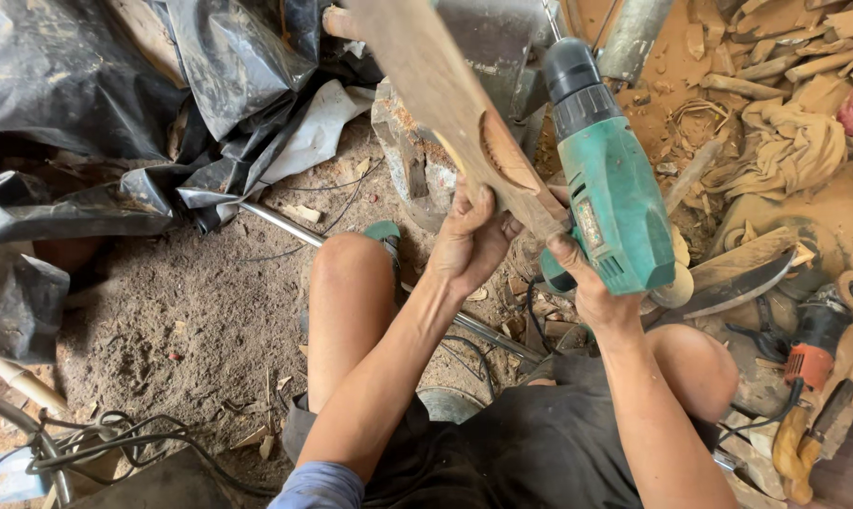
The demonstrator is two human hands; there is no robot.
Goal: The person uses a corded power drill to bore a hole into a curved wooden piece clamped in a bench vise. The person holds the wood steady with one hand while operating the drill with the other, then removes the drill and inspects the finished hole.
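Looking down from my head at my own lap: I am seated low on a dirt floor (190, 302) strewn with wood chips, bare knees apart, in dark shorts.

My left hand (469, 240) is wrapped around the lower end of a long wooden piece (436, 85), fingers curled over its near edge and thumb on the side towards me. The wood rises from my grip up and to the left, out past the top edge of the view, and has a scooped oval hollow (506, 155) carved into its face just above my fingers.

My right hand (587, 287) is closed around the grip of a green power drill (615, 207), held just beside the wood on its right. The drill's black chuck (572, 80) points up and away from me. A pale round pad (676, 287) shows at the drill's lower end, beside my knuckles.

Around me: crumpled black plastic sheeting (115, 85) fills the upper left. A thin metal rod (285, 226) lies on the dirt, passing under my left knee. Black cables (96, 438) coil at the lower left. To my right lie a curved blade (737, 287) on reddish sawdust, an orange and black angle grinder (818, 335), a heap of tan cloth (794, 146) and scraps of wood (775, 66) at the upper right.
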